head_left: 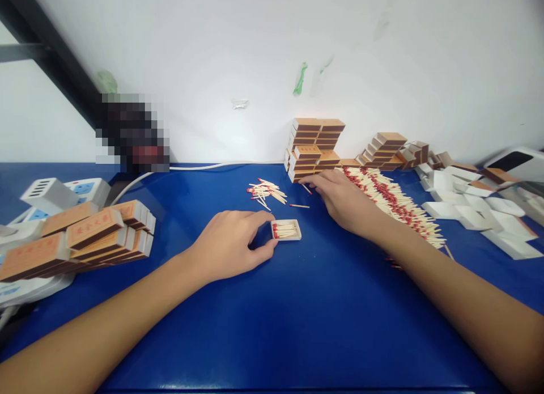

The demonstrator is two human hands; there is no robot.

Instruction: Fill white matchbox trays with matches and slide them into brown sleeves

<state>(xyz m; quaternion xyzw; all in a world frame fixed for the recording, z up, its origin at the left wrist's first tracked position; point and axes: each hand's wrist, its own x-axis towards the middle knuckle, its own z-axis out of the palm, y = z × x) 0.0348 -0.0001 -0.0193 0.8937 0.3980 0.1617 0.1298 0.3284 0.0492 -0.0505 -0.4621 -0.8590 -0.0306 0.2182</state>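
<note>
Pinching an open white matchbox tray (298,231) between thumb and forefinger, the left hand (232,244) holds it mid-table; the right hand (346,200) curls narrowly over a loose match (306,189), though I cannot tell whether it grips it. The tray looks partly filled with slim, red-headed wooden matches (284,231). A long, bristly match heap (395,204) is left loose, near thin-walled white trays (471,212); cardboard matchboxes (318,136), seemingly done, stand stacked on the glossy blue table (255,337).
</note>
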